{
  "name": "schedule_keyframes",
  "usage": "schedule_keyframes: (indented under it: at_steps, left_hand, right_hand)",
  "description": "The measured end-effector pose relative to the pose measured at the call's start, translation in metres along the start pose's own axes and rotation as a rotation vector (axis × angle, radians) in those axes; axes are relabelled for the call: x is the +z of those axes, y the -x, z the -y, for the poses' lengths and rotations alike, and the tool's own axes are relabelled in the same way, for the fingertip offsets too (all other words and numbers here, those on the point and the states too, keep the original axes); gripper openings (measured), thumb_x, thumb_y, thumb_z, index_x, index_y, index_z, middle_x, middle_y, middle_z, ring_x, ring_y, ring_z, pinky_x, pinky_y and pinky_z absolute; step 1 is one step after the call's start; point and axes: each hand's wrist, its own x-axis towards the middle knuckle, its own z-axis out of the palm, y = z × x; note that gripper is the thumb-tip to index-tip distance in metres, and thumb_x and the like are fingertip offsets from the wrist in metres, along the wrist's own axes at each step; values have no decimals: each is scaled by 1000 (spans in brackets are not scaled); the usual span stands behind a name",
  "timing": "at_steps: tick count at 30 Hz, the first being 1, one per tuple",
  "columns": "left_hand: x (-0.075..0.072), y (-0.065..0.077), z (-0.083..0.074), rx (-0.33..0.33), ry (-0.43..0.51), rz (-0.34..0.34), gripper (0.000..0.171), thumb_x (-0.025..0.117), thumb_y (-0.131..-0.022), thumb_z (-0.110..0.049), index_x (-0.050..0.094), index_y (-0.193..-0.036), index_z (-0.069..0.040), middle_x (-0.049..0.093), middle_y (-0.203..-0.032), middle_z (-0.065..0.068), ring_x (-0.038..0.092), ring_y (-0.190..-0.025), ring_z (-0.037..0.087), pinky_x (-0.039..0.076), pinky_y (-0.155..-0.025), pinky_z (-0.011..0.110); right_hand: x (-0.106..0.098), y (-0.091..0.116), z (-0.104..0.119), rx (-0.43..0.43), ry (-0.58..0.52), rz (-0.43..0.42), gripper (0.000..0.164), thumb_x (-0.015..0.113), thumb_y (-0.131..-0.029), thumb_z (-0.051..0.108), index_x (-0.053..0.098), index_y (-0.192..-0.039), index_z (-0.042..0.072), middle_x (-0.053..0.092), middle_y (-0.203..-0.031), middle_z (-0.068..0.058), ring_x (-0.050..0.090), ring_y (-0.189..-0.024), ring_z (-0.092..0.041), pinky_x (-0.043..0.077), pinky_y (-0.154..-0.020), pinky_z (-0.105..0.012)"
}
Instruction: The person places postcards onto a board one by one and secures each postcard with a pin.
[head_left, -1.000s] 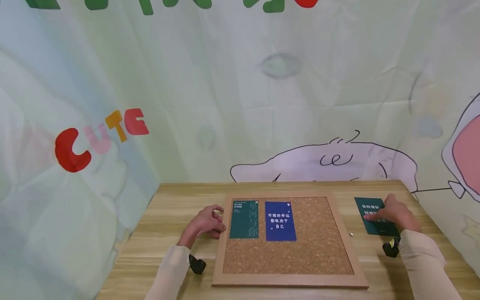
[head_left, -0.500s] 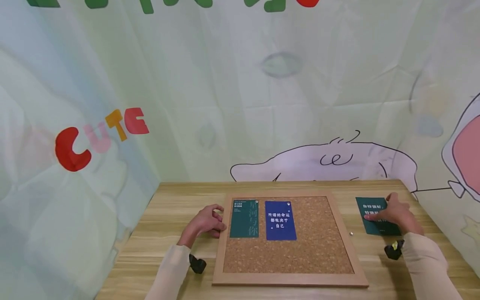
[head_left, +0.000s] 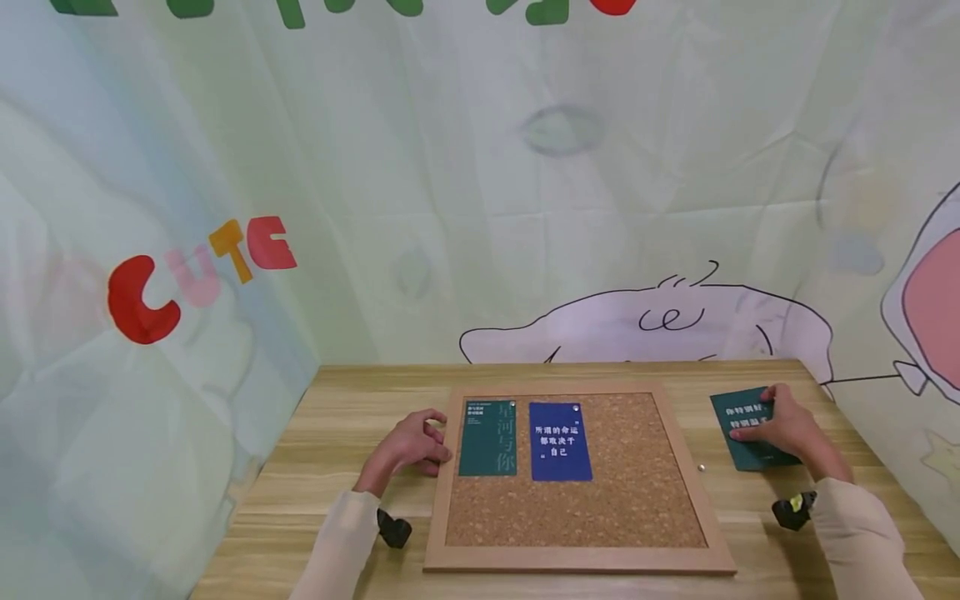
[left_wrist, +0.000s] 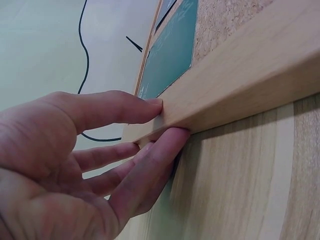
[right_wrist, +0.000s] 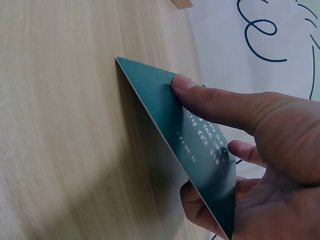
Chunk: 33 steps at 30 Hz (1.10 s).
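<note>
The right hand (head_left: pixel 798 429) grips the loose green card (head_left: pixel 738 415) near the bench's (head_left: pixel 360 387) right edge, towards its far right corner, thumb on the printed face and fingers underneath. The card tilts, one corner low by the wood; I cannot tell whether it touches. If that corner drags, the card could catch and bend, and a thumb pressing hard against the fingers beneath might crease it. A looser pinch could let it slip back flat, where a thin edge is awkward to pick up.

The left hand (head_left: pixel 411 442) pinches the left rim of the cork board (head_left: pixel 622 508) between thumb and fingers; a tug there could skew the board on the bench. A small pale stud (head_left: pixel 701 468) lies just beside the board's right rim: a low sweep of card or sleeve (head_left: pixel 858 529) towards the board could knock it rolling towards the bench's near edge.
</note>
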Motion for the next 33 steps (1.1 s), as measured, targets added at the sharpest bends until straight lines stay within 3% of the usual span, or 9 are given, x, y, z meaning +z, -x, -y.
schedule_keyframes:
  at_steps: [14,26,33]
  left_hand:
    - [-1,0,2,14,11,-5,64,82,-82,7,53,-139,4,59,-100,16,70,-73,24,62,-65,42]
    - [0,1,3,18,6,-2,63,82,-82,8,53,-138,4,59,-99,16,70,-73,24,62,-64,42]
    - [0,1,1,16,4,1,63,82,-82,7,53,-138,3,59,-99,16,70,-73,23,62,-65,42]
  right_hand:
    - [-6,2,13,-48,-74,-8,118,88,-78,56,16,-140,-13,27,-134,-47,35,-117,-59,35,-99,-70]
    - [-6,14,59,-104,-111,11,112,87,-82,53,18,-142,-12,32,-132,-43,38,-115,-55,38,-96,-65]
    - [11,18,84,-143,-123,20,107,88,-82,50,22,-142,-10,32,-137,-41,38,-118,-54,37,-98,-65]
